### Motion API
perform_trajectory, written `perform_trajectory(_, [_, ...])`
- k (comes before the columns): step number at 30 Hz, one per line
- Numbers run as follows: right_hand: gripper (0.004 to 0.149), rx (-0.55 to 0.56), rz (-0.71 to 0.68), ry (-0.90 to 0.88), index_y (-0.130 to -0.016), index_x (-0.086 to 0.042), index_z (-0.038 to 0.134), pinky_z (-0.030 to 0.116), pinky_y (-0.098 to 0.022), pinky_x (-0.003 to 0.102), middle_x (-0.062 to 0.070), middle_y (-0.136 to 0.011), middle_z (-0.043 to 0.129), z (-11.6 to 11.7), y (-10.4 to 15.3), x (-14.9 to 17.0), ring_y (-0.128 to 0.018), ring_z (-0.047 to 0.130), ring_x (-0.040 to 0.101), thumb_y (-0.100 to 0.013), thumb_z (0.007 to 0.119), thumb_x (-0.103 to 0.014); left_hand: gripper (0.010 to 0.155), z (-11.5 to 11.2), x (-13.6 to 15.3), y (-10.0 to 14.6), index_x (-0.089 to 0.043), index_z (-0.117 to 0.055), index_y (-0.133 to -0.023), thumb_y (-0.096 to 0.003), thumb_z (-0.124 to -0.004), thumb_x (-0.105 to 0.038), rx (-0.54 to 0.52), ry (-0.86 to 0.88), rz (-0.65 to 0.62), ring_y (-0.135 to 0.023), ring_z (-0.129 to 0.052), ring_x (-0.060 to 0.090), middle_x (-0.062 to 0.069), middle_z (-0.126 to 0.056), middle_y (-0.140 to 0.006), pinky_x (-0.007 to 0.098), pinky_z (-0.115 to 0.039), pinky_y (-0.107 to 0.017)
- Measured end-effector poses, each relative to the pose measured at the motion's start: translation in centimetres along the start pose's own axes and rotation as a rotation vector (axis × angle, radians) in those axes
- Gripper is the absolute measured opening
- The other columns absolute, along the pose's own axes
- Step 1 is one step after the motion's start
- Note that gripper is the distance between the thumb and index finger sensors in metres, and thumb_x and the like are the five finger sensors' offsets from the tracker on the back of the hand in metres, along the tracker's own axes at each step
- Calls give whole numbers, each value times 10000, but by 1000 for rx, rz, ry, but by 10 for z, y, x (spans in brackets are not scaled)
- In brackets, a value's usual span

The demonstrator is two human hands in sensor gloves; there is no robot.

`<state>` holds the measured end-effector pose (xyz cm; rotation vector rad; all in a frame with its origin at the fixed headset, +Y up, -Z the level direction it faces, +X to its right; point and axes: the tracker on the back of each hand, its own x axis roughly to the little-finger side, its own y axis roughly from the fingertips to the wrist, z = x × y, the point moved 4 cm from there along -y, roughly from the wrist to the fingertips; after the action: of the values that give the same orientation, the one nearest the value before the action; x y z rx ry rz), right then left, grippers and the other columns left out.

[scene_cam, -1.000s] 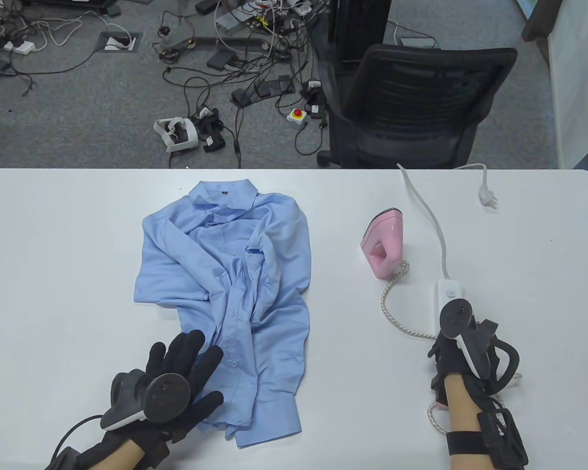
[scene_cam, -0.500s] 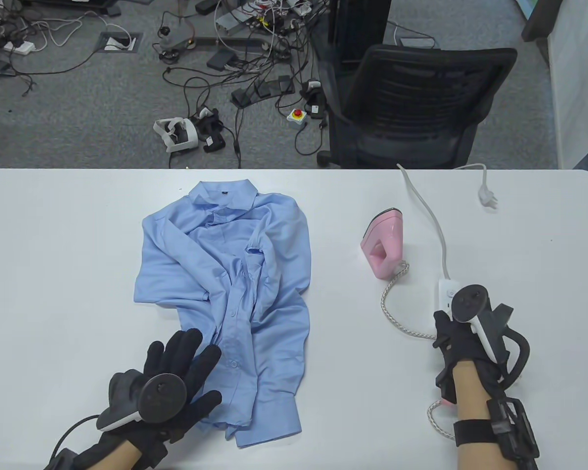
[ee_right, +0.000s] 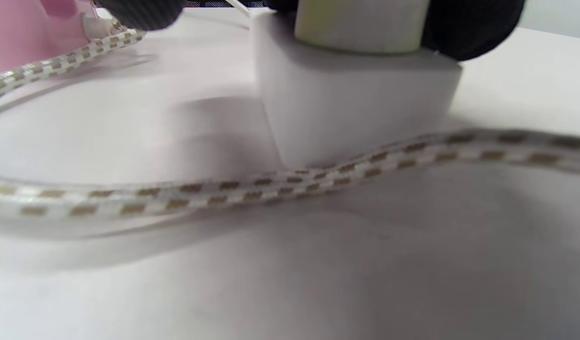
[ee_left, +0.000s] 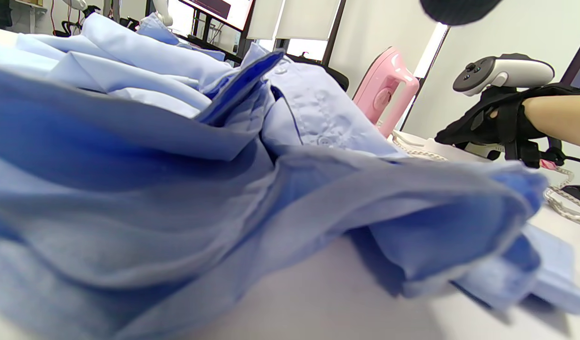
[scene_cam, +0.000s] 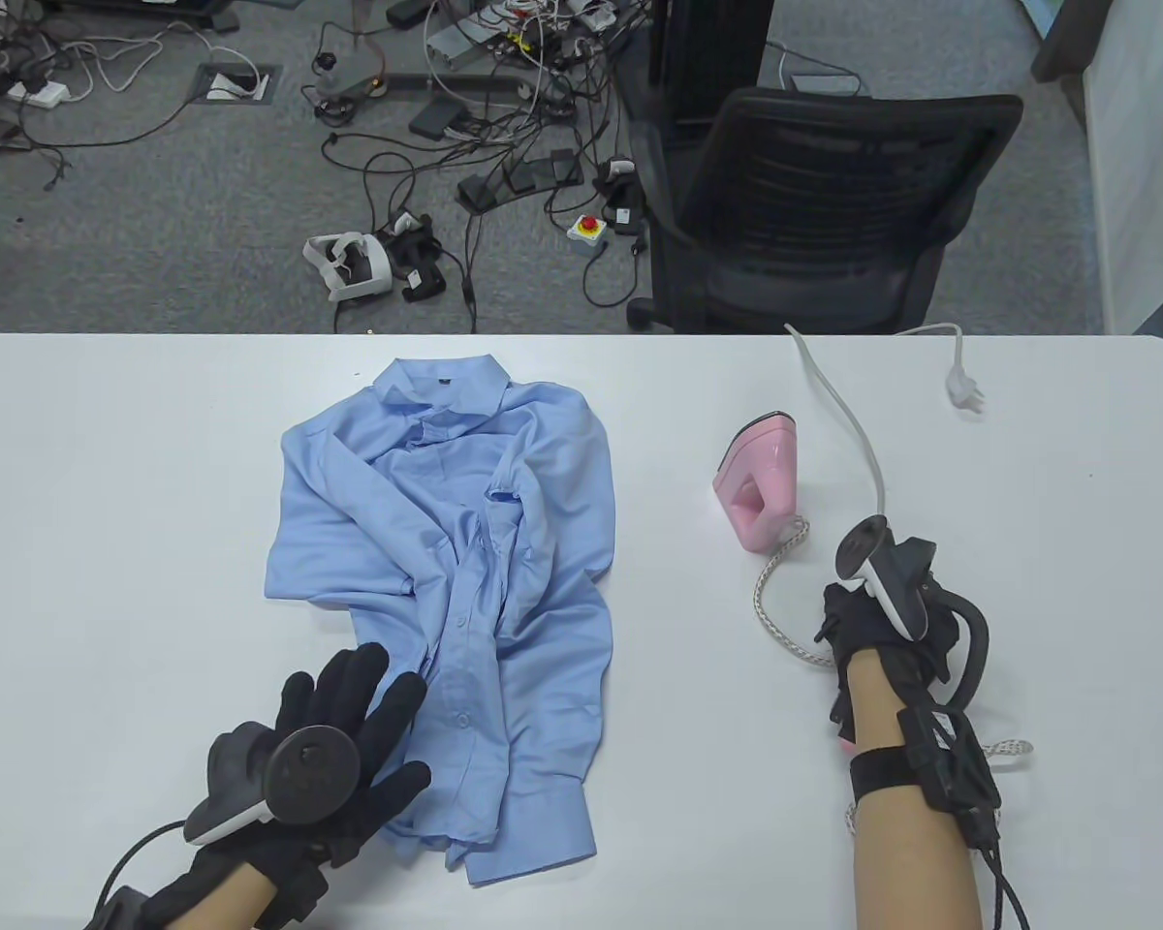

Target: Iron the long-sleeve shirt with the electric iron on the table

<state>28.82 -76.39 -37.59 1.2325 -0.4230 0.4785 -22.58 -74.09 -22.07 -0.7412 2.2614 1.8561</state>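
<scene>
On table, table view: crumpled blue shirt centre-left; left hand flat on its hem, fingers spread; pink iron upright, right of the shirt. Right wrist view: right hand fingers pinch white socket block, braided cord alongside.

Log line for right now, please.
left hand: flat on shirt hem | right hand: over power strip, grip unclear | iron: upright, untouched
</scene>
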Motion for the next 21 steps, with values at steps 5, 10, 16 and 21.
perform_trajectory(5, [777, -24, 6, -86, -978, -165, 431, 661, -609, 509, 163, -957, 431, 0, -5, 4, -825, 627, 416, -378, 594, -631, 744, -2, -3, 0, -376, -159, -1076, -530, -571, -669, 14, -3, -13, -1082, -94, 377, 65, 55, -1141, 687, -124, -697])
perform_trajectory(10, [722, -24, 34, -271, -946, -187, 491, 657, -606, 511, 129, -921, 451, 1, -9, 18, -802, 621, 396, -391, 607, -634, 743, -3, -8, -3, -380, -155, -1076, -532, -569, -669, 18, 5, -9, -1082, -84, 374, 60, 64, -1140, 685, -116, -698])
perform_trajectory(16, [696, -33, 30, -305, -927, -196, 509, 659, -604, 511, 119, -910, 455, 2, -11, 22, -799, 626, 389, -390, 618, -625, 741, -3, -8, -3, -380, -161, -1077, -530, -570, -670, 20, 1, -17, -1083, -86, 372, 59, 58, -1142, 684, -117, -698])
perform_trajectory(21, [722, -64, -1, -293, -937, -185, 499, 641, -610, 527, 128, -911, 443, 2, -12, 21, -804, 616, 398, -374, 633, -618, 734, 1, -9, -2, -382, -186, -1081, -527, -575, -668, -35, -25, -31, -1089, -102, 368, 56, 33, -1154, 686, -122, -701])
